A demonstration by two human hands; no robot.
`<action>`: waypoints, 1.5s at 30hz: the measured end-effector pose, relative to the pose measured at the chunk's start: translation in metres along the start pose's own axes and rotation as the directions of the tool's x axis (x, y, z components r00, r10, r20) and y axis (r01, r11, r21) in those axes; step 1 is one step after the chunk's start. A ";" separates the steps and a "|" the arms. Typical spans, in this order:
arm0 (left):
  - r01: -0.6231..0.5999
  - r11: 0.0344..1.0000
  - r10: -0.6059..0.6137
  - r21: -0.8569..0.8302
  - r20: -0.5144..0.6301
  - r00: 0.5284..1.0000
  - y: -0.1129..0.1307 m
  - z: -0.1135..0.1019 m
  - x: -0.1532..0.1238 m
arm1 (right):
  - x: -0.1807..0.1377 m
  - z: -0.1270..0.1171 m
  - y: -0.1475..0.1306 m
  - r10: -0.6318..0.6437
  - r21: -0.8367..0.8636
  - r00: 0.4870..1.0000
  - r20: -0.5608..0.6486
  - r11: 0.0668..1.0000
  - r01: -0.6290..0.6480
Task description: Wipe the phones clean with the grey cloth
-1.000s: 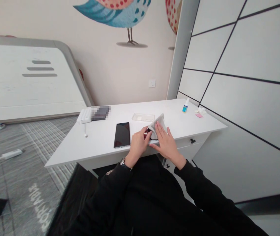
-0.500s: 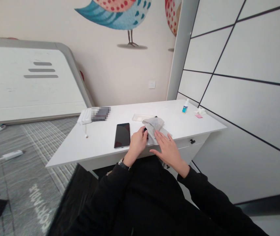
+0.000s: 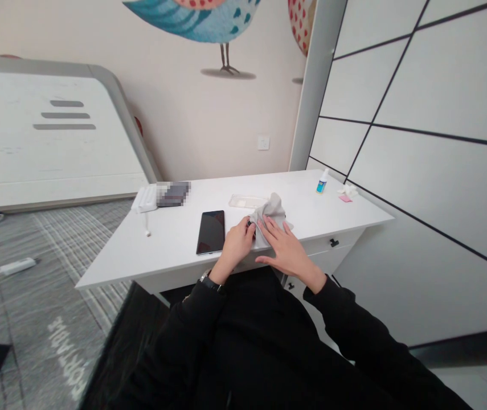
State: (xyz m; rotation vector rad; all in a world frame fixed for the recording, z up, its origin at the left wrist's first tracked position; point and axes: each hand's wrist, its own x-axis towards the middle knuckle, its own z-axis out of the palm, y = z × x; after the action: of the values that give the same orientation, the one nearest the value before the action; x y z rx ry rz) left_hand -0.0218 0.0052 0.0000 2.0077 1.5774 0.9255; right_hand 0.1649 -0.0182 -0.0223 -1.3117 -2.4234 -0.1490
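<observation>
My left hand [image 3: 237,240] is closed round the near left edge of a dark phone-like object [image 3: 250,225], mostly hidden beneath a light grey cloth [image 3: 273,208]. The cloth is bunched and folded over it. My right hand [image 3: 285,247] lies on the cloth with its fingers stretched out flat and its thumb apart. Just left of my hands, a black-screened tablet [image 3: 211,232] rests on the white desk [image 3: 158,256]. Behind the cloth lies a clear, shallow case [image 3: 246,201].
A small spray bottle [image 3: 322,181] stands at the back right, by crumpled white tissue [image 3: 350,190] and a pink slip [image 3: 345,199]. At the back left are a white box-like item [image 3: 145,199] with a short cable [image 3: 147,228] and a blurred-out dark item [image 3: 174,194].
The cloth has shifted and bunched up higher at its far side, its right corner drawn in. My right hand has slid slightly left across it. My left hand keeps its hold.
</observation>
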 end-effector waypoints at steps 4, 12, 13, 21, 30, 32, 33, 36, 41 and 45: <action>-0.017 1.000 0.017 0.007 0.014 1.000 0.003 -0.002 0.000 | 0.001 -0.005 0.023 0.111 -0.016 0.993 -0.044 0.994 -0.112; -0.001 1.000 0.001 0.020 0.007 1.000 0.002 -0.001 0.000 | -0.006 0.005 -0.003 0.002 -0.017 1.000 -0.024 1.000 -0.003; 0.003 1.000 -0.003 0.024 0.005 1.000 0.002 0.000 0.000 | -0.007 0.005 -0.006 -0.027 -0.013 1.000 -0.015 1.000 0.026; -0.013 1.000 0.013 0.022 0.016 1.000 0.003 -0.001 -0.001 | 0.024 0.006 0.006 0.108 -0.010 0.991 -0.084 0.994 -0.110; 0.000 1.000 -0.001 0.016 0.009 1.000 0.003 0.001 -0.002 | -0.019 0.006 0.005 0.037 -0.004 0.996 -0.077 0.999 -0.038; -0.009 1.000 0.009 -0.002 0.002 1.000 0.004 0.001 -0.003 | -0.022 0.003 0.033 0.155 -0.002 0.979 -0.130 0.988 -0.157; -0.012 1.000 0.012 -0.014 -0.001 1.000 0.004 0.000 -0.004 | -0.021 0.001 0.047 0.219 0.003 0.962 -0.163 0.975 -0.221; -0.015 0.998 0.014 -0.056 -0.011 1.000 0.005 0.000 -0.005 | -0.017 -0.005 0.077 0.354 0.039 0.898 -0.260 0.933 -0.357; -0.002 0.988 -0.006 -0.156 -0.056 0.998 0.007 0.001 -0.008 | 0.008 -0.023 0.075 0.344 0.112 0.856 -0.385 0.938 -0.327; 0.020 0.974 -0.043 -0.227 -0.097 0.994 0.006 -0.010 -0.010 | 0.067 -0.036 0.075 0.270 0.179 0.901 -0.339 0.959 -0.220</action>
State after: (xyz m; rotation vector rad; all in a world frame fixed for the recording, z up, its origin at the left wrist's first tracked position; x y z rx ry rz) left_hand -0.0262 -0.0070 0.0090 1.7989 1.4762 1.1548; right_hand 0.2039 0.0664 0.0291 -1.3780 -1.9106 -0.1383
